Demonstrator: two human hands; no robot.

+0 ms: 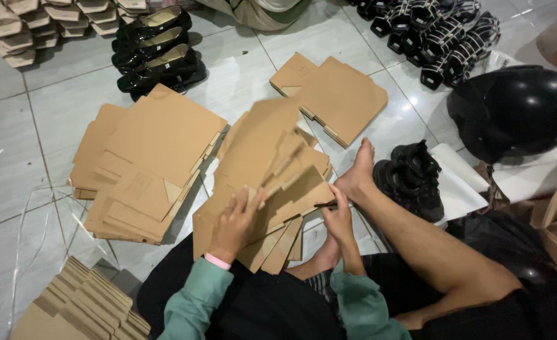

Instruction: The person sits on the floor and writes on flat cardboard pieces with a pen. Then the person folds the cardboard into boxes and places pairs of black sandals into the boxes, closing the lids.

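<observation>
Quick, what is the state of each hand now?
Left hand: closed on the flat brown cardboard box blank.
Right hand: holding the same blank's edge.

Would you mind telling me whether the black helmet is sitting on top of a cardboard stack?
No, the helmet rests at the right on white sheets, apart from the cardboard stacks.

Even, bright overhead light; glare on the glossy black helmet (517, 110) and pale tiled floor (14, 164); raised flat brown cardboard sheet (263, 148) motion-blurred.

Flat box blanks (263, 182): matt brown cardboard. Helmet (517, 110): glossy black, probably plastic. Floor tiles (14, 157): smooth, faintly shiny.
</observation>
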